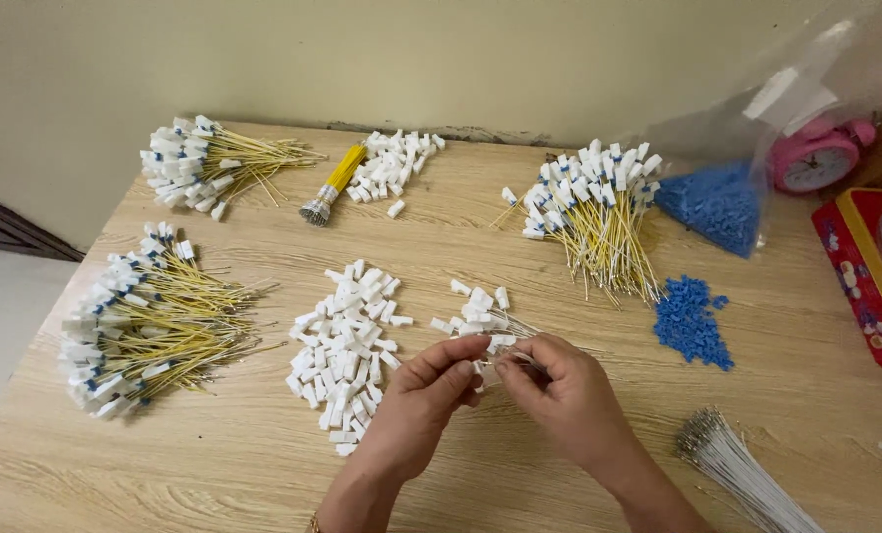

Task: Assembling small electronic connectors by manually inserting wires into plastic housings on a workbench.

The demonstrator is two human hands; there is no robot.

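Observation:
My left hand [416, 405] and my right hand [564, 390] meet over the wooden table [263, 464], fingertips pinched together on a small white plastic connector [482, 371] with thin wire ends. Just beyond them lies a small cluster of white connectors on wires [476, 314]. To the left of my left hand is a loose pile of white connectors [347, 336].
Bundles of yellow wires with white-and-blue ends lie at the left [145, 326], back left [209, 163] and back right [594, 212]. Blue pieces [693, 321] lie loose and in a clear bag [717, 202]. A white wire bundle [742, 474], pink clock [816, 158] and red box [865, 276] sit right.

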